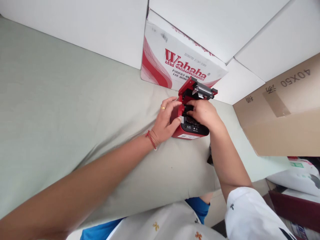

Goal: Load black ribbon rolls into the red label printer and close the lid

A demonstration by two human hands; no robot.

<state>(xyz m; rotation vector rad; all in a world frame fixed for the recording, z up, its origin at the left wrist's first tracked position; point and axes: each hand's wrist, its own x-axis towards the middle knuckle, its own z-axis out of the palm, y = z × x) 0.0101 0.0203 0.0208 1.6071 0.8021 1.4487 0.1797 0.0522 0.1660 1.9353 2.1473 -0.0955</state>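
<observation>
A small red and black device (pixel 189 136), which looks like a label printer, sits on the cloth-covered table with its hinged lid (pixel 200 90) raised. My left hand (pixel 166 118) grips its left side, fingers along the upper edge and thumb near the front corner. Beside that thumb is a small grey-white piece (pixel 182 119). My right hand (pixel 203 113) reaches into the black interior from the right, with its fingers bent. Whatever those fingertips hold or touch inside is hidden.
Behind the device stands a white and red Wahaha carton (pixel 160 56) against white panels. A brown cardboard box (pixel 282 110) is at the right. Under my right forearm lies a dark object (pixel 210 158), partly hidden. Packages and a dark red box (pixel 295 206) are at the lower right.
</observation>
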